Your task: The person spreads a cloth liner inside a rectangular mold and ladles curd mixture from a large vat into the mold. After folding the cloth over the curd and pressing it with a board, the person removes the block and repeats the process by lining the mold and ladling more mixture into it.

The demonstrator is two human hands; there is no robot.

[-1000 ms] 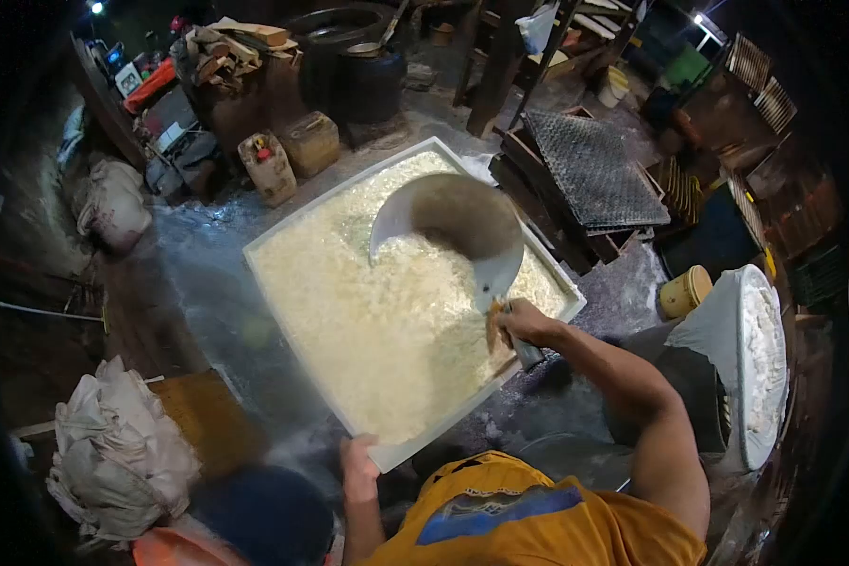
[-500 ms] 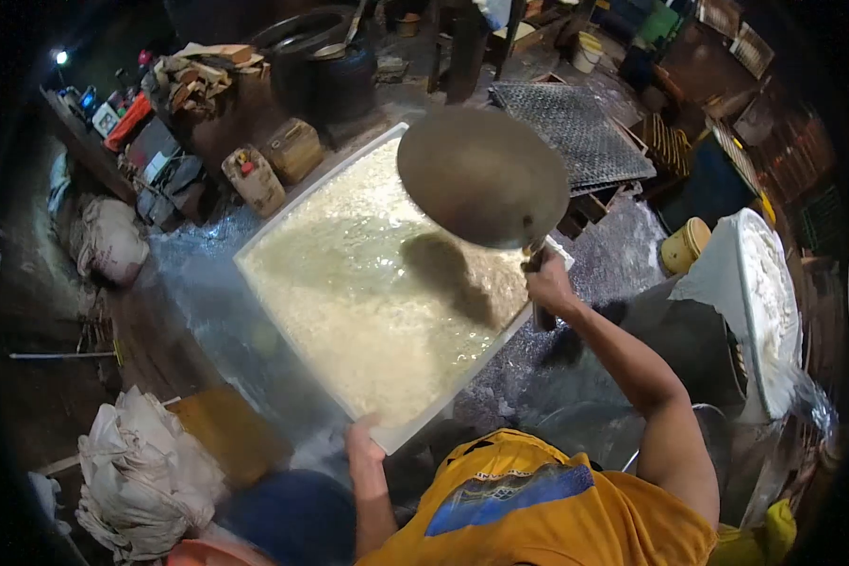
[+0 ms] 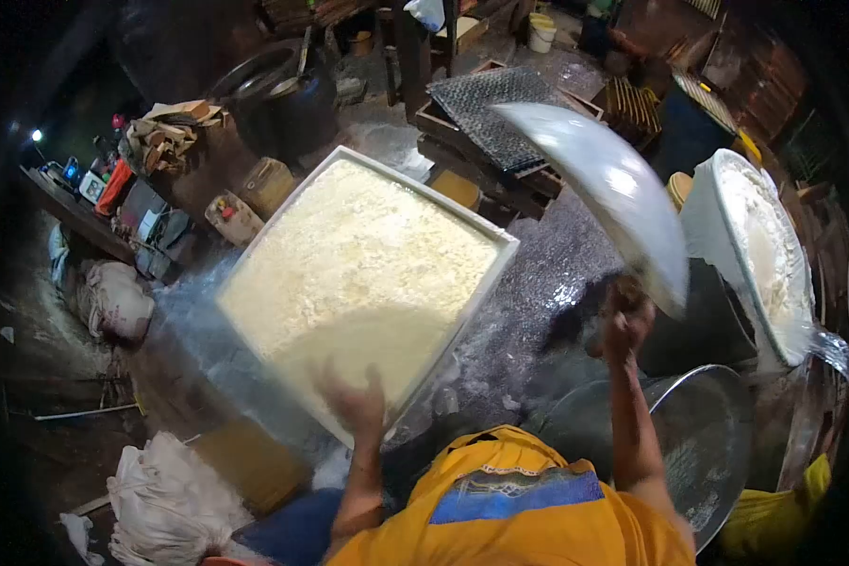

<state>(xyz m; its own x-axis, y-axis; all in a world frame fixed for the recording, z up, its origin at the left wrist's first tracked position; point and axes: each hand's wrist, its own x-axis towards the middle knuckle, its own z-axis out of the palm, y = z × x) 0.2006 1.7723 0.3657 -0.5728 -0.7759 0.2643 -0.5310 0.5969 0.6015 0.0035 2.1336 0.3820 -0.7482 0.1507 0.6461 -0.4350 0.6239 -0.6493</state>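
A square white-rimmed tray (image 3: 507, 247) holds a pale, lumpy, wet mass that fills it. My left hand (image 3: 352, 401) is over the tray's near corner, its fingers spread and somewhat blurred, with nothing in them. My right hand (image 3: 629, 316) is wrapped round the handle of a large round metal pan (image 3: 613, 193). The pan is raised and tilted to the right of the tray, its shiny side showing, blurred by motion. No part of it touches the tray.
A cloth-lined container of white material (image 3: 764, 245) stands at right, above a large metal basin (image 3: 703, 443). Stacked mesh racks (image 3: 491, 108) lie beyond the tray. Jerrycans (image 3: 234, 217), firewood (image 3: 170, 132) and a sack (image 3: 113, 300) are at left; bundled cloth (image 3: 170, 500) is near left.
The pan has lifted off the tray and swung right, turning its shiny side into view. My left hand has let go of the tray's corner and spread its fingers. The whole view has shifted.
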